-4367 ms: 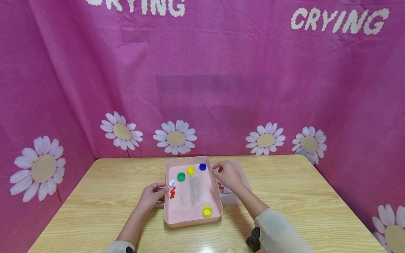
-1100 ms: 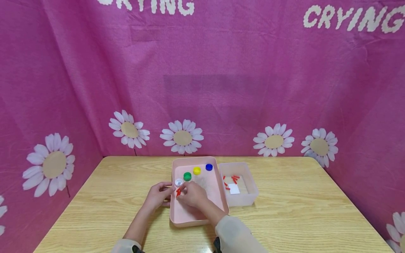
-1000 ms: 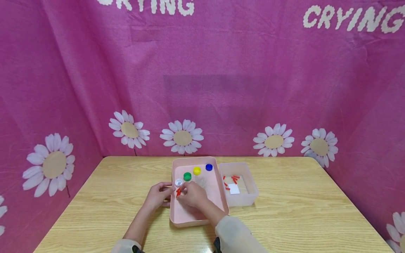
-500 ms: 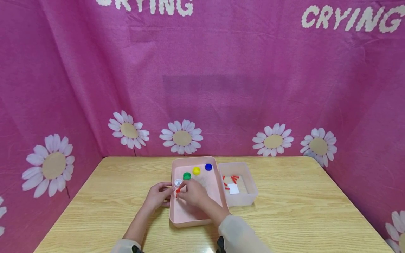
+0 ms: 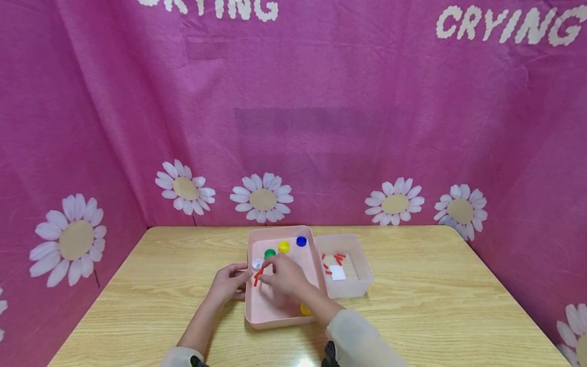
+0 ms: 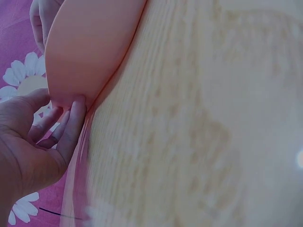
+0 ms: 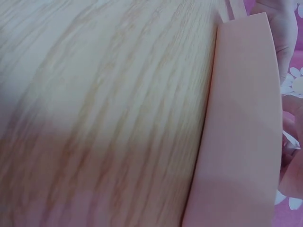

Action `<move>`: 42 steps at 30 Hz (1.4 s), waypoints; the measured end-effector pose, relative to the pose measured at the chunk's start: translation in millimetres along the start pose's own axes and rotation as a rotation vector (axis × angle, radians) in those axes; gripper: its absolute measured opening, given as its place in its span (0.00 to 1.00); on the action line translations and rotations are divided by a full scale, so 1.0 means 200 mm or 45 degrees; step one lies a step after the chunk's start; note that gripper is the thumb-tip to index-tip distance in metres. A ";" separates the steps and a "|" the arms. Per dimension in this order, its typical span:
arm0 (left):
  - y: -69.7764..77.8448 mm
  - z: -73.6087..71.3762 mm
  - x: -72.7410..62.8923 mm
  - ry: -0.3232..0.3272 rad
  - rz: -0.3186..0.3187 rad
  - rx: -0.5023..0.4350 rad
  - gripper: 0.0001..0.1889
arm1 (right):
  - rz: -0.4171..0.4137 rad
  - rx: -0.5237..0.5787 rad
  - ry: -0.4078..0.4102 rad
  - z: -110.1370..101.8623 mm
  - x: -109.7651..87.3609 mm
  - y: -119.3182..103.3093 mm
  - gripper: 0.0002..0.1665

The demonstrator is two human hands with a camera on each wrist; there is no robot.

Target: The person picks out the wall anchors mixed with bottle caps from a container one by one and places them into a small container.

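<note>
A shallow pink tray (image 5: 279, 323) stands on the wooden table, and my left hand (image 5: 225, 283) holds its left side, thumb at the rim and fingers against the outer wall. The left wrist view shows these fingers touching the pink wall (image 6: 90, 52). Over the tray's left part is my right hand (image 5: 285, 275), thumb and index finger spread around a few short red sticks (image 5: 256, 281). In the right wrist view the tray wall (image 7: 241, 118) hides most of this hand. Just beyond the sticks sits a white bottle cap (image 5: 257, 264).
Green (image 5: 269, 253), yellow (image 5: 284, 246) and blue (image 5: 301, 241) caps line up diagonally in the tray; another yellow cap (image 5: 305, 309) lies partly behind my right forearm. A translucent box (image 5: 348, 291) at the tray's right holds several red sticks (image 5: 339, 259) and a white square (image 5: 338, 272).
My right hand came from the box to the tray's left side with a red stick. Since half a second ago it has lifted slightly and its fingertips have spread. The left hand keeps its hold.
</note>
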State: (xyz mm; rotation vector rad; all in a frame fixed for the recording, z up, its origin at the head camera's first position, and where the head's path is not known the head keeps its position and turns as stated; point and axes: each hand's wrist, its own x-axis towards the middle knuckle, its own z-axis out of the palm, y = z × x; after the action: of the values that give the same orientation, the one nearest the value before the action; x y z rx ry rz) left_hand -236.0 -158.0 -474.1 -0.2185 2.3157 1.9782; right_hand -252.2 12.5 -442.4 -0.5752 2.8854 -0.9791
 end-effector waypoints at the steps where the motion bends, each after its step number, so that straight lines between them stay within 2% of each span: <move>1: 0.00 0.00 0.00 -0.001 0.002 -0.002 0.19 | -0.002 -0.003 0.005 -0.01 0.00 0.00 0.17; 19: 0.00 0.00 0.00 0.006 -0.003 0.033 0.20 | -0.091 -0.028 0.090 -0.12 -0.07 0.01 0.16; 28: 0.00 0.01 0.00 0.009 0.006 0.028 0.19 | -0.073 -0.032 0.099 -0.18 -0.10 0.02 0.17; 37: 0.00 0.01 0.00 0.012 -0.002 0.041 0.19 | -0.183 -0.048 0.219 -0.26 -0.12 0.06 0.15; 42: 0.01 0.00 -0.01 -0.003 -0.006 0.057 0.20 | -0.130 -0.015 0.213 -0.29 -0.14 0.09 0.15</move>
State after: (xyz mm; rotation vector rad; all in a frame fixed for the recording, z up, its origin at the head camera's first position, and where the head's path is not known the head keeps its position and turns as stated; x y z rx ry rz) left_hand -234.7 -157.3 -471.5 -0.2184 2.3527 1.9213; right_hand -241.7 69.6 -408.2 -0.6796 3.0358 -1.0729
